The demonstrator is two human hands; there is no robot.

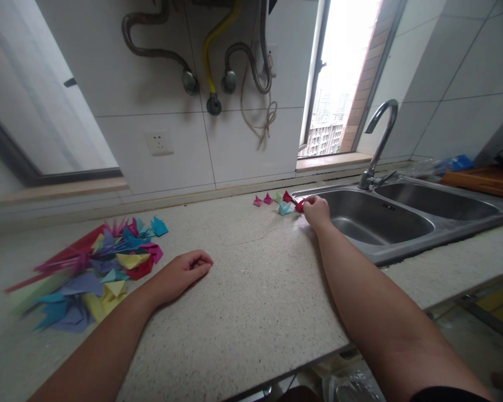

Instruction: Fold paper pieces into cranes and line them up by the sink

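Fingers (309, 202) of the right hand (318, 214) pinched together on a small red paper fold (299, 206), right beside the left rim of the sink (375, 252); partly covered by the grip, so impossible to tell whether resting on the counter (243, 301) or raised just above. Close by, in a loose cluster to the left: a light blue piece (284, 209), another red piece (287, 196), a pale green piece (277, 197) and, farthest out, two pink pieces (268, 199) side by side, all small and folded to points. Left hand (182, 276) down on the middle of the counter, fingers loosely curled and released. Just to its left, a heap of folded paper (103, 265) in blue, purple, yellow, red and pink, much larger than the cluster, with a long red strip (73, 247) at the outer end, blurred there. At the back corner of the heap, a bright blue piece (160, 226). Behind the counter, a tiled wall (126, 134) with a socket (159, 143), a yellow hose (212, 50) and metal hoses (151, 52); farther right, a window (339, 67), a curved faucet (384, 139) over the two-bowl sink, and a wooden board (482, 181) past the far bowl
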